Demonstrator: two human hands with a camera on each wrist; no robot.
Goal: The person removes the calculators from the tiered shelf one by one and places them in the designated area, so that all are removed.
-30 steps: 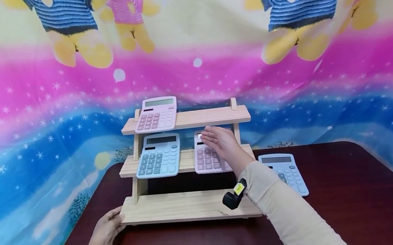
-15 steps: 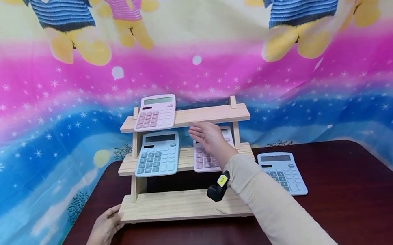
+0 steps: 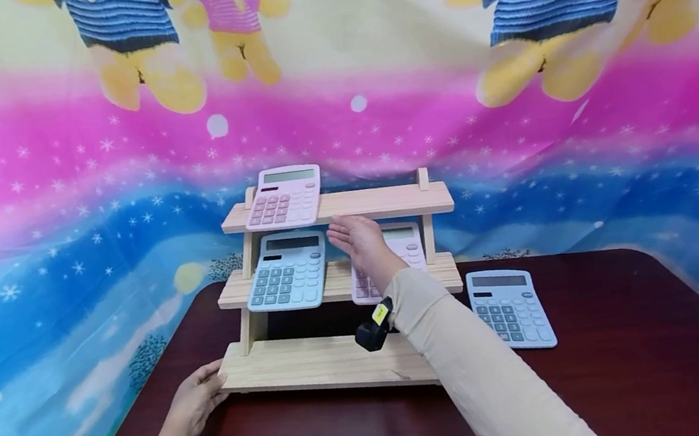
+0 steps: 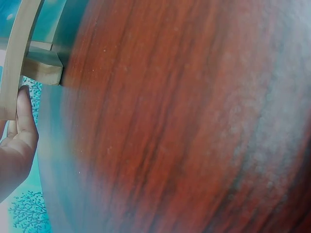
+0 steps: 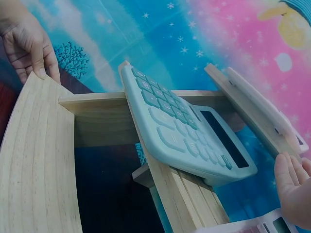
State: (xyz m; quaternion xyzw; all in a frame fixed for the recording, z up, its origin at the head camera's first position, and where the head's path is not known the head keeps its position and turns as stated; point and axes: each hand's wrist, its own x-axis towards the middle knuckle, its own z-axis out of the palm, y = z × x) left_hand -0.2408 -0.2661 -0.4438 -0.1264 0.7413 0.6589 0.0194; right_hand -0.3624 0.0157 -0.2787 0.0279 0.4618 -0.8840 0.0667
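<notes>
At the lower left, my left hand grips the end of the bottom shelf of a three-tier wooden display stand. The left wrist view shows those fingers against the board. My right hand is held up with straight fingers, empty, in front of a pink calculator on the middle shelf and covering part of it. Its fingertips point left, close to the right edge of a blue calculator leaning on the same shelf. In the right wrist view, the right hand is near the top shelf's edge.
Another pink calculator leans at the left of the top shelf. A second blue calculator lies on the dark red table, right of the stand. Behind everything hangs a printed cloth with teddy bears and snowflakes.
My right hand has moved left across the pink calculator toward the blue one, uncovering more of the pink calculator's right side. The left hand keeps its grip on the stand.
</notes>
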